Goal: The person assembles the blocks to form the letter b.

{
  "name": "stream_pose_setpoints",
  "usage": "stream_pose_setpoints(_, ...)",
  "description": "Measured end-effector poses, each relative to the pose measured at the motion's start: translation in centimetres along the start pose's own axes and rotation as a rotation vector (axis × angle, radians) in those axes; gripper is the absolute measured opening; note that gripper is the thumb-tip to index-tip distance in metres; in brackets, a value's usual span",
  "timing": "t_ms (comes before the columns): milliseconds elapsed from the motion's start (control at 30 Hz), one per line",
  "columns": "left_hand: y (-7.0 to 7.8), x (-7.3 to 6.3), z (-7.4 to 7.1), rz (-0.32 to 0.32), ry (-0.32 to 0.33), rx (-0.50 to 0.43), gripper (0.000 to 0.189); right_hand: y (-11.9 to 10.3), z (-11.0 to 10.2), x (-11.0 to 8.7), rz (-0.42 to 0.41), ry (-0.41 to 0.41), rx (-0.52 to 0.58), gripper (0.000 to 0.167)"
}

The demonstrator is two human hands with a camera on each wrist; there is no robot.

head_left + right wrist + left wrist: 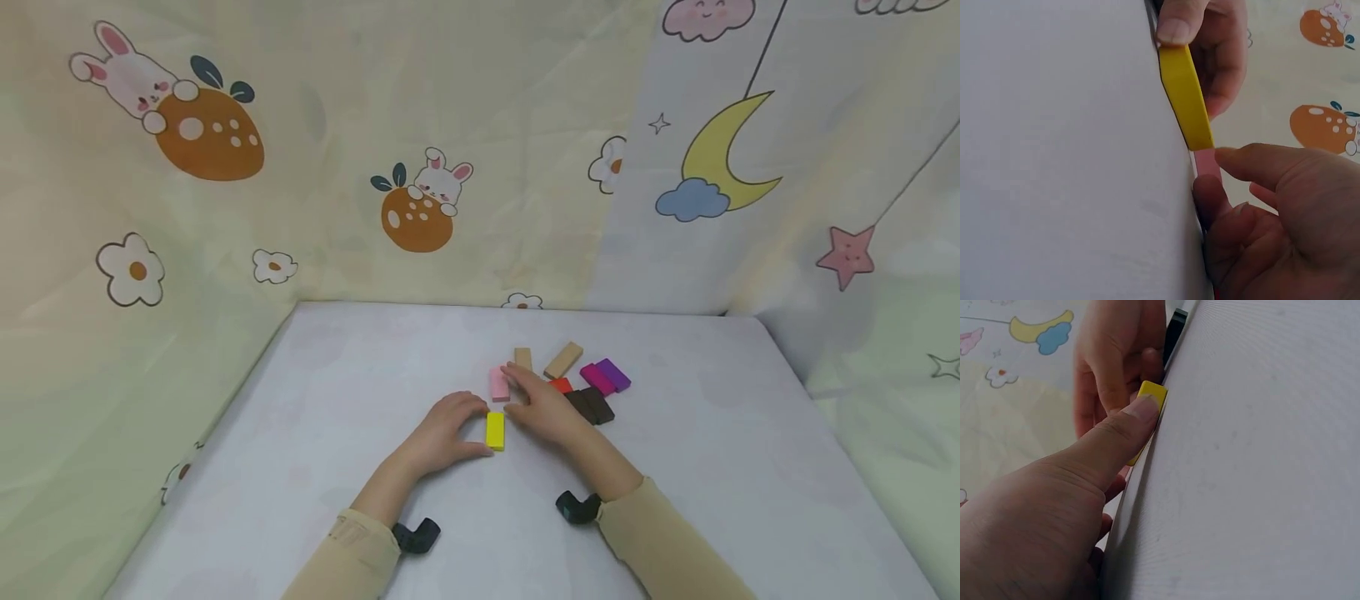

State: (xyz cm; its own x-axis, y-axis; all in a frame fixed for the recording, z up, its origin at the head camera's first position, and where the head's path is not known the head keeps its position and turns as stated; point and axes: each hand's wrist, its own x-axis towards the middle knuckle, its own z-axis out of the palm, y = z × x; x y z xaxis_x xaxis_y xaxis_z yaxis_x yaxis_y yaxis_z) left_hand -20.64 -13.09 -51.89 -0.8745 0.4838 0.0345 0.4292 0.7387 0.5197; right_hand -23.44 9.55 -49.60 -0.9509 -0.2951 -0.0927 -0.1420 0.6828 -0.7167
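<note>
1. White tabletop: your left grip pinches the yellow block end to end, at the pink block's six o'clock.
2. Your right grip curves partway open beside pink, its hold unclear.
3. Crowding there could nudge either block askew.

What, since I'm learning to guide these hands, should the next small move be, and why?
Perhaps let the left hand slide the yellow rectangular block slightly forward: its thumb is already at the block's near end, and the pink rectangular block lies just beyond, with a small gap between them.
</note>
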Motion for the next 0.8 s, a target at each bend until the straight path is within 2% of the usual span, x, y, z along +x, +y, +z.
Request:
stream_pose_setpoints(133, 0.0, 0.0, 0.1, 0.005, 0.004, 0.007, 0.065, 0.0, -0.5, 1.2, 0.028, -0.063, -0.011, 0.079)
stream_pose_setpoints(267, -0.1, 0.0, 0.2, 0.012, 0.012, 0.016, 0.065, 0.0, -0.7, 2.0, 0.050, -0.090, -0.023, 0.078)
stream_pose_setpoints(633, 0.1, 0.1, 0.3, 0.001, 0.013, 0.036, 0.066, -0.1, -0.4, 2.0, 0.068, -0.018, 0.000, 0.065)
stream_pose_setpoints(800, 0.1, 0.1, 0.2, 0.007, 0.016, 0.043, 0.066, 0.1, -0.3, 1.5, 0.039, 0.016, 0.000, 0.061)
